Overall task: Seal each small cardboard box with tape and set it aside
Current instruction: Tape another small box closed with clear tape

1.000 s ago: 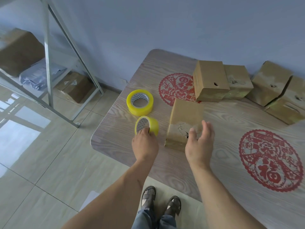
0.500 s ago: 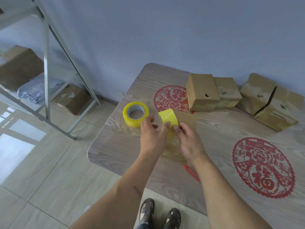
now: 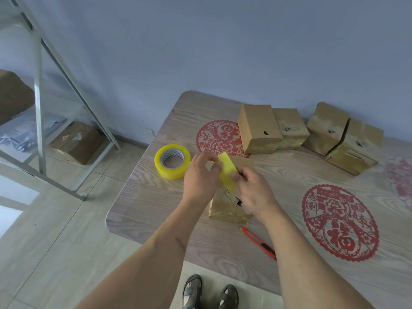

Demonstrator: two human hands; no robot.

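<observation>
A small cardboard box stands near the table's front edge, its torn top partly hidden by my hands. Above it I hold a small yellow tape roll. My left hand grips the roll from the left. My right hand pinches the roll's outer band with fingertips from the right. A larger yellow tape roll lies flat on the table to the left.
Several cardboard boxes sit along the back of the wooden table near the wall. A red utility knife lies near the front edge. Red paper-cut decals mark the tabletop. A metal shelf with boxes stands left.
My left hand lifted the small tape roll from the table to above the box. My right hand left the box and came to the roll's band.
</observation>
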